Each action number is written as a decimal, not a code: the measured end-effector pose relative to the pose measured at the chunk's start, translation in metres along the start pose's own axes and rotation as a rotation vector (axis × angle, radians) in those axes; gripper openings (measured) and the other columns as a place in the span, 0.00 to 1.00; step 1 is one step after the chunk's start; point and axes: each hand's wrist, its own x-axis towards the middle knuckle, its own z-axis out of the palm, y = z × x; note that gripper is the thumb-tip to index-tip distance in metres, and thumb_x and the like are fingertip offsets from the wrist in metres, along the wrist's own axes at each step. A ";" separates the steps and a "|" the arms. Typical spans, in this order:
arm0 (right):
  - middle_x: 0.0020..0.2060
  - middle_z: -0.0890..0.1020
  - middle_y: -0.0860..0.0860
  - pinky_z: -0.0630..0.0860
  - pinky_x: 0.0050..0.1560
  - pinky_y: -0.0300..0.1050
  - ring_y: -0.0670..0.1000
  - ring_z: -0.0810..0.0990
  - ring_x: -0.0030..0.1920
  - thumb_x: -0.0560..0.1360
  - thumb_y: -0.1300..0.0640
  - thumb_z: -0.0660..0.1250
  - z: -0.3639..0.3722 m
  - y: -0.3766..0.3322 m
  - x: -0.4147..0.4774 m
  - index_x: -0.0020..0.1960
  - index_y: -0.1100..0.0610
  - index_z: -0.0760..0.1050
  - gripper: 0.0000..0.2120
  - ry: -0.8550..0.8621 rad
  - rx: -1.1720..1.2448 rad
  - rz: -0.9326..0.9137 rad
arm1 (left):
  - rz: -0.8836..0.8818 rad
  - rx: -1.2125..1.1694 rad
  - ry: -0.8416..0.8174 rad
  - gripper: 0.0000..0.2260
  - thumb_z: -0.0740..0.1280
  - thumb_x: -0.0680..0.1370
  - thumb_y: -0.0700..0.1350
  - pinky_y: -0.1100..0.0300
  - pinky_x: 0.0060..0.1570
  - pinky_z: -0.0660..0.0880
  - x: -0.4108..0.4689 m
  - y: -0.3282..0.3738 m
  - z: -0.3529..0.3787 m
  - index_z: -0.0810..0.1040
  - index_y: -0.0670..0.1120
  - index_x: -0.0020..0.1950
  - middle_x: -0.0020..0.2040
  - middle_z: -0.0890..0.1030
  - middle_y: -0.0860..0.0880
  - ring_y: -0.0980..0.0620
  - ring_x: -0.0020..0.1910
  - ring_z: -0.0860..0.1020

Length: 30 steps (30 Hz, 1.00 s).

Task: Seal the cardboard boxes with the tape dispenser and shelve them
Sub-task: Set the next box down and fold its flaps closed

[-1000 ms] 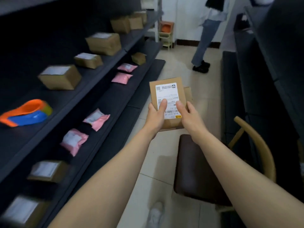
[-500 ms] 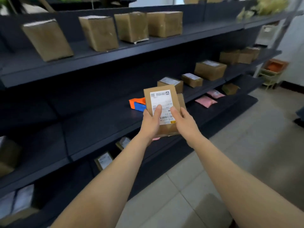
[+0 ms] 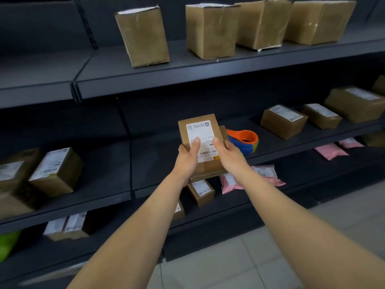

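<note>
1. One box (image 3: 199, 127) is in hand. The left hand (image 3: 186, 158) grips its left edge and the right hand (image 3: 228, 153) grips its right edge. Both thumbs lie on the white label, which faces the camera. The box is held in the air above the front edge of the middle shelf (image 3: 104, 174).
2. A strip of cardboard shows behind the box's right and lower edges. It may be a second box, but the view does not settle that.
3. One tape dispenser (image 3: 243, 140), orange and blue, lies on the middle shelf just right of the held box.
4. Four plain boxes stand in a row on the top shelf (image 3: 208, 79). The leftmost one (image 3: 143, 36) leans and stands apart. The other three (image 3: 262, 24) are close together.
5. Three labelled boxes (image 3: 283, 120) sit in a line toward the right end of the middle shelf. A fourth is cut off by the frame there.
6. Two labelled boxes (image 3: 56, 172) sit at the left end of the middle shelf, blurred.
7. Four pink mailers lie on the lower shelf (image 3: 302, 178). Two (image 3: 266, 174) are under the right forearm and two (image 3: 331, 151) lie farther right.
8. Two small labelled boxes (image 3: 201, 191) sit on that shelf beside the left forearm.
9. The shelving is dark. Pale floor tiles (image 3: 270, 257) run along its foot.
</note>
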 end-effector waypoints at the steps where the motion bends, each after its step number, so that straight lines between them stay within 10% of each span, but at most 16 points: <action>1: 0.65 0.76 0.50 0.70 0.61 0.47 0.51 0.73 0.65 0.76 0.35 0.56 0.006 0.000 0.007 0.73 0.51 0.65 0.31 -0.018 0.003 0.009 | -0.011 -0.004 0.008 0.31 0.57 0.80 0.61 0.60 0.51 0.67 0.005 -0.002 -0.004 0.57 0.42 0.74 0.67 0.74 0.47 0.54 0.54 0.72; 30: 0.72 0.67 0.51 0.65 0.65 0.51 0.55 0.68 0.70 0.77 0.36 0.57 0.014 0.025 0.157 0.76 0.50 0.58 0.33 -0.376 -0.145 0.044 | -0.314 0.192 0.422 0.26 0.60 0.79 0.60 0.51 0.54 0.75 0.104 -0.024 0.029 0.65 0.44 0.69 0.59 0.77 0.47 0.48 0.54 0.78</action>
